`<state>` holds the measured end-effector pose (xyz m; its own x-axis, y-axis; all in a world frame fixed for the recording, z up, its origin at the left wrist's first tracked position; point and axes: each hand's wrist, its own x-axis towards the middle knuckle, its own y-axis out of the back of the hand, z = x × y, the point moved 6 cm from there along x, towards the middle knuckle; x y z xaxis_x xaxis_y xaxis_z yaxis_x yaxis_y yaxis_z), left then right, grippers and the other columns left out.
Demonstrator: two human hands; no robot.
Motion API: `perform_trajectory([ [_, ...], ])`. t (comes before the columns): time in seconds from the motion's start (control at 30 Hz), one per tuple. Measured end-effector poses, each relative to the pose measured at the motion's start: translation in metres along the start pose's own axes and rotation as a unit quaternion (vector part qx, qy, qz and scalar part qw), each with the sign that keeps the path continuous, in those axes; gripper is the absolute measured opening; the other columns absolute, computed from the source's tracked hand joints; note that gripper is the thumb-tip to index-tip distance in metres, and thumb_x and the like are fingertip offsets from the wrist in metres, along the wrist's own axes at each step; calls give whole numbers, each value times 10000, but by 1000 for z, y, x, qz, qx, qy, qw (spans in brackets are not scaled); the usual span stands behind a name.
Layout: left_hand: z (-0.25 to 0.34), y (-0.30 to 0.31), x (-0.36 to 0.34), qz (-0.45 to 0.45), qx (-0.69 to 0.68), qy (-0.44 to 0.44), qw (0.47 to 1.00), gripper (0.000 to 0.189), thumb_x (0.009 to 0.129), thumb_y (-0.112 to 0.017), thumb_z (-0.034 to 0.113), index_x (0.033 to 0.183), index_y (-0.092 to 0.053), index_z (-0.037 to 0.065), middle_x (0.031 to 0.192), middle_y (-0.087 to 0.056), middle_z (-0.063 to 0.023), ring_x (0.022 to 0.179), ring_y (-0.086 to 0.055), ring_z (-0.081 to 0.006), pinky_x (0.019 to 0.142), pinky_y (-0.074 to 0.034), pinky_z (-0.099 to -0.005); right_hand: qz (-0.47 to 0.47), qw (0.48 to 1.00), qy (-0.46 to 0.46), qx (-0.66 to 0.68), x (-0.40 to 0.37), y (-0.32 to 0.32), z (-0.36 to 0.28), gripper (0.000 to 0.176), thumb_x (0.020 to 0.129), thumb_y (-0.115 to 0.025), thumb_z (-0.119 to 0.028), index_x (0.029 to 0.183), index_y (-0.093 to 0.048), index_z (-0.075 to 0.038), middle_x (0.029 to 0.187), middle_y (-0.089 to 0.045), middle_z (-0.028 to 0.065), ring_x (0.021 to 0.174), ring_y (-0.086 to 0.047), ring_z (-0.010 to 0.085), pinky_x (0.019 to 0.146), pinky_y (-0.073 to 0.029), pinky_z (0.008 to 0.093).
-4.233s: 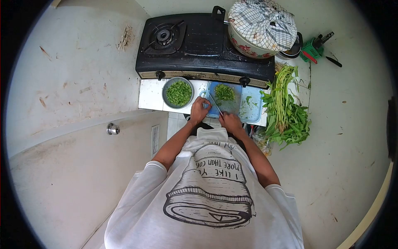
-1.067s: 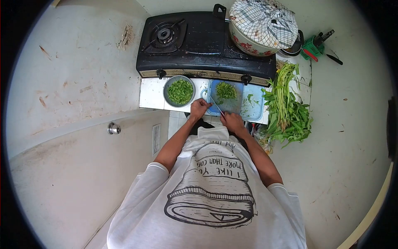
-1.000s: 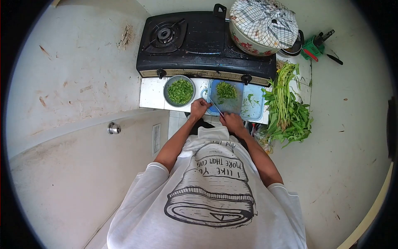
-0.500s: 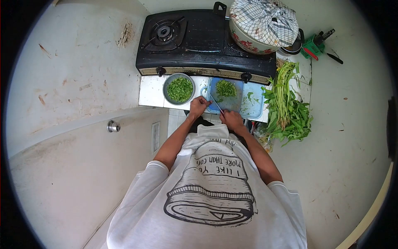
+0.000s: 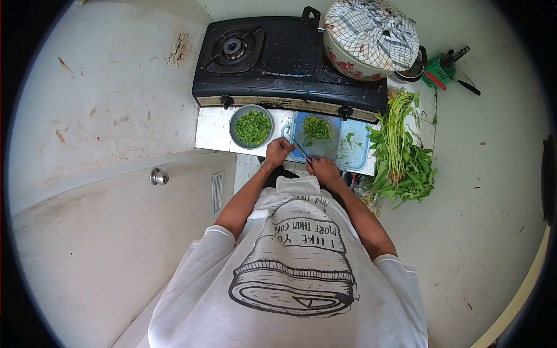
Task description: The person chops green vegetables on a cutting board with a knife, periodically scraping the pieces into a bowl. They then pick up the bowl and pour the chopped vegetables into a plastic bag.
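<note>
My right hand (image 5: 324, 170) is closed around the handle of a knife (image 5: 298, 147). The blade slants up and to the left over the near left edge of a blue cutting board (image 5: 328, 149). Close against the blade is my left hand (image 5: 278, 152), its fingers pinched together; anything between them is too small to make out. A small heap of chopped greens (image 5: 317, 127) lies on the board, with loose bits scattered at its right side. Left of the board, a grey bowl (image 5: 232, 137) holds more finely chopped greens (image 5: 253, 127).
Behind the counter stands a black gas stove (image 5: 290, 46) bearing a large floral pot (image 5: 347, 62) topped with checked cloth. A bunch of leafy stalks (image 5: 400, 145) hangs over the counter's right edge. Further right is a green basket (image 5: 439, 71) of utensils, near a black-handled knife (image 5: 469, 87).
The knife's tip has swung slightly left, bringing the blade nearer my left fingers. Both hands stay in about the same place, and the view has shifted a little.
</note>
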<state>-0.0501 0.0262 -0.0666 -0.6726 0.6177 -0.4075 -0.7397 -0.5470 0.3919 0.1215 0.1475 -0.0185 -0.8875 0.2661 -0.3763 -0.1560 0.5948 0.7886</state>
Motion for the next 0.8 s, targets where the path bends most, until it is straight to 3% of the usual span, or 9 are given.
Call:
perform_trajectory([
  [0.17, 12, 3, -6, -3, 7, 9, 1000, 359, 854, -881, 305, 793, -673, 19, 701, -672, -29, 649, -586, -111, 654, -510, -299, -19, 1000, -17, -8, 2, 2, -1, 414, 1000, -589, -400, 1009, -697, 0, 879, -740, 258, 858, -744, 430, 791, -588, 545],
  [0.47, 10, 7, -6, 9, -23, -47, 999, 316, 890, -852, 251, 805, -684, -3, 766, -692, -59, 680, -582, -119, 649, -497, -293, 31, 996, -80, 2, -1, 14, 21, 410, 1002, -597, -399, 1015, -713, -6, 856, -731, 273, 844, -732, 463, 795, -586, 559],
  [0.6, 43, 15, -13, 43, 27, -93, 994, 248, 939, -780, 177, 1074, -672, -1, 751, -665, -79, 626, -600, -138, 611, -492, -331, 82, 994, -67, 38, -7, 33, 21, 446, 1001, -601, -440, 950, -706, -9, 785, -708, 287, 759, -716, 483, 723, -584, 574],
  [0.7, 76, 17, -21, 62, 5, -154, 986, 361, 968, -716, 124, 1291, -580, 37, 773, -646, -96, 599, -609, -175, 601, -490, -361, 104, 990, -81, 59, -13, 52, 16, 435, 984, -623, -449, 951, -722, -27, 751, -709, 267, 735, -723, 466, 701, -591, 560],
  [0.8, 101, 8, -29, -24, 48, -197, 979, 438, 980, -675, 90, 1388, -517, 69, 821, -643, -105, 605, -622, -212, 608, -501, -380, 126, 987, -78, 65, -15, 57, 18, 433, 978, -632, -458, 917, -718, -39, 745, -713, 250, 715, -724, 455, 681, -590, 553],
])
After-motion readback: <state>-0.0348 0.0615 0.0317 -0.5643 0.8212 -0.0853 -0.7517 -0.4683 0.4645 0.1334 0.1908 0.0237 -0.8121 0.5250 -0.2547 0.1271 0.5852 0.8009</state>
